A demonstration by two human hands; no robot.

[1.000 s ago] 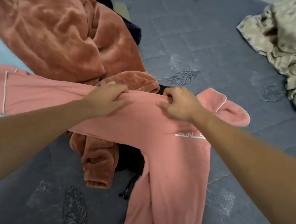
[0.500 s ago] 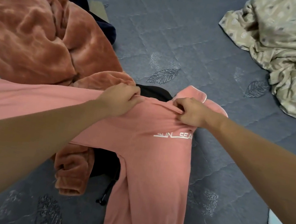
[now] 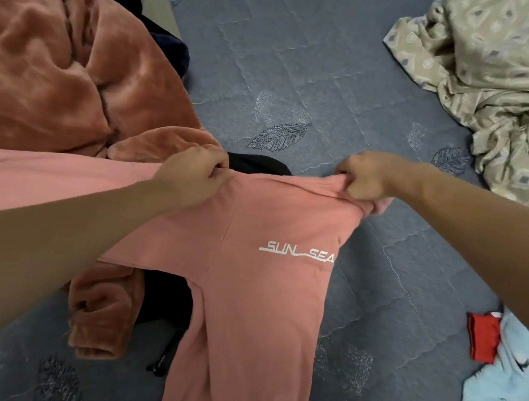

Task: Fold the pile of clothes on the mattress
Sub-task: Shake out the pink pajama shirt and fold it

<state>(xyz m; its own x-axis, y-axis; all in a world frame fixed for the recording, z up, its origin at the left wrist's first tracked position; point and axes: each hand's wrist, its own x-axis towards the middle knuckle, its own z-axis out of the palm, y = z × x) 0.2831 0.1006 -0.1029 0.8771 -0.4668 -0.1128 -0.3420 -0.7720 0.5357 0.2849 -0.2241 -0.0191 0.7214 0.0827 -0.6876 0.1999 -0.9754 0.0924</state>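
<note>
A pink long-sleeved top (image 3: 260, 303) with white "SUN SEA" lettering hangs stretched between my hands over the grey quilted mattress (image 3: 311, 69). My left hand (image 3: 190, 178) grips its upper edge near the left shoulder. My right hand (image 3: 367, 176) grips the upper edge at the right shoulder, bunching the fabric. One sleeve runs off to the left under my left forearm. The body of the top trails down toward me. Beneath it lie a rust-coloured fleece garment (image 3: 52, 62) and a black garment (image 3: 167, 299).
A beige patterned sheet (image 3: 516, 87) is crumpled at the far right. A light blue garment (image 3: 511, 381) and a red cloth (image 3: 482, 338) lie at the right edge. A dark navy garment (image 3: 173, 47) sits behind the fleece.
My right hand slid rightward along the top edge, spreading the pink top wider. The collar piece that showed by that hand is now bunched in its grip. The camera has shifted right.
</note>
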